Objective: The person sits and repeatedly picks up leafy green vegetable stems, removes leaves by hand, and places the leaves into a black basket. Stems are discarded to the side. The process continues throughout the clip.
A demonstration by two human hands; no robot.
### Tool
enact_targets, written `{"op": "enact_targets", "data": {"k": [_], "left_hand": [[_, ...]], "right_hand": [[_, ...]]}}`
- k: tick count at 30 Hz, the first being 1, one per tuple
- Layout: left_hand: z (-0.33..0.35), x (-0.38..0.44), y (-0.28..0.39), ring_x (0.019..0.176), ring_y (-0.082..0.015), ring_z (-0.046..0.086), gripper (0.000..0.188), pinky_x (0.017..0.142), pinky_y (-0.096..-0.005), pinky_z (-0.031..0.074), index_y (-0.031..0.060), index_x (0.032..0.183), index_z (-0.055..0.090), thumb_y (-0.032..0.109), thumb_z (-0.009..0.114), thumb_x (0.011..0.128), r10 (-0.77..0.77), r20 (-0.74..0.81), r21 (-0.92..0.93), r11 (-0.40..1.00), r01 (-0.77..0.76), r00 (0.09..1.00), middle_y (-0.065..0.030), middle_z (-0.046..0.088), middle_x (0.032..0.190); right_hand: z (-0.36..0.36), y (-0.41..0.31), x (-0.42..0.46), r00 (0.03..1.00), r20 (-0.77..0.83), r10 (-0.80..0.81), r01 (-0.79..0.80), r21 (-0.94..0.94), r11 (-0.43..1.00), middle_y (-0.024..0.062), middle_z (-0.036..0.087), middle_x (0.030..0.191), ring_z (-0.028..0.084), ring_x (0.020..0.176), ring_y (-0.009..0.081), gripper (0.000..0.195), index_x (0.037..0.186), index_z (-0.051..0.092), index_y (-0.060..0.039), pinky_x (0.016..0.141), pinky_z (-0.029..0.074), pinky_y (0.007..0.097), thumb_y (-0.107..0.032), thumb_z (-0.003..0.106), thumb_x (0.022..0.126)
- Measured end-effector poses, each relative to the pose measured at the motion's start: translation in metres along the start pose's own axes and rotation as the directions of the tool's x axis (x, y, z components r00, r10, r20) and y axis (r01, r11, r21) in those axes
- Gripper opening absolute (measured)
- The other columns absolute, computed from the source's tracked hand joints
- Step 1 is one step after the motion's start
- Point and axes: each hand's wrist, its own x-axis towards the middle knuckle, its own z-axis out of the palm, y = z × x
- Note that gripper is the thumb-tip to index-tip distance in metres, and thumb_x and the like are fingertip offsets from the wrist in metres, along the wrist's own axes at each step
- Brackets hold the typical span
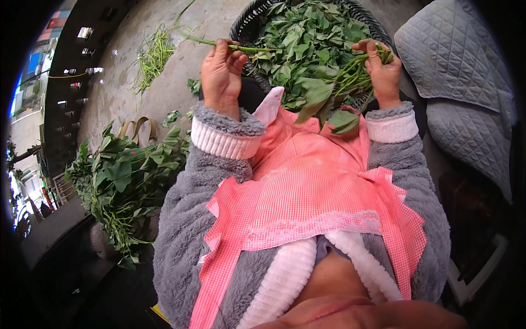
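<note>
Between the thumb and fingers of my left hand (224, 78) is a long green vine stem (205, 41). One end points toward the leaves, and the other curves up to the left, partly blurred. My right hand (383, 74) grips a bunch of leafy stalks (349, 74) by their stem ends, its leaves hanging toward my lap. Both hands are raised over the near side of a dark woven basket (241, 31), which is heaped with loose green leaves (308, 41). A red-and-white checked apron (304, 177) covers my front.
A pile of bare stems (154, 57) lies on the concrete floor (123, 82) at the upper left. Left of me is a large heap of leafy vines (123, 177) with a brown strap (137, 127) beside it. Grey quilted fabric (456, 57) lies to the right.
</note>
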Motion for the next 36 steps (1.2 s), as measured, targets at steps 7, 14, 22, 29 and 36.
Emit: {"op": "enact_targets", "data": {"k": [7,14,22,29,36], "left_hand": [[-0.054,0.037,0.098,0.063,-0.0167,0.06,0.017,0.059,-0.0295,0.053,-0.001,0.089,0.06,0.015,0.057,0.086,0.291,0.015,0.401,0.875,-0.272,0.957,-0.0085,0.061,0.074],[-0.119,0.077,0.216,0.088,-0.036,0.057,0.051,0.078,-0.0414,0.052,-0.0078,0.117,0.038,0.022,0.061,0.082,0.343,-0.348,0.173,0.938,-0.3,0.872,-0.0273,0.046,0.112],[0.059,-0.025,-0.014,0.079,-0.0113,0.058,0.023,0.072,-0.0233,0.046,-0.0003,0.104,0.06,0.01,0.058,0.084,0.058,0.433,0.733,0.557,-0.389,0.899,-0.0057,0.063,0.086],[0.067,-0.037,-0.089,0.081,-0.0303,0.055,0.021,0.071,-0.037,0.046,0.0037,0.091,0.062,0.019,0.062,0.076,-0.047,0.622,0.783,0.044,-0.62,0.782,-0.0112,0.058,0.083],[0.058,-0.03,-0.084,0.083,-0.0281,0.056,0.014,0.072,-0.0352,0.045,0.0066,0.087,0.064,0.015,0.061,0.076,0.06,0.67,0.742,-0.005,-0.671,0.74,-0.0082,0.059,0.086]], "right_hand": [[-0.002,0.006,-0.001,0.995,0.059,0.086,-0.092,0.121,0.988,0.0043,0.065,0.082,0.037,0.051,-0.0009,0.021,0.093,0.062,-0.0023,0.045,0.029,0.0143,-0.021,0.053,0.09],[-0.01,-0.003,0.005,0.998,0.039,0.052,-0.062,0.336,0.94,0.0072,0.064,0.087,0.038,0.051,0.0012,0.026,0.096,0.059,-0.0038,0.044,0.029,0.015,-0.028,0.052,0.09],[-0.002,0.01,0.001,0.999,0.029,0.031,-0.041,0.511,0.859,0.008,0.062,0.086,0.041,0.054,0.0039,0.022,0.091,0.058,-0.0046,0.047,0.034,0.0183,-0.026,0.051,0.09],[0.003,0.01,-0.006,0.998,0.046,0.049,-0.066,0.513,0.856,0.0081,0.061,0.084,0.039,0.053,0.0045,0.025,0.089,0.057,-0.0032,0.046,0.032,0.0188,-0.027,0.053,0.089],[-0.003,0.013,-0.003,0.998,-0.057,-0.012,0.034,0.388,0.921,0.0069,0.062,0.081,0.04,0.052,0.0036,0.024,0.086,0.058,-0.0032,0.044,0.031,0.0175,-0.026,0.052,0.089]]}}
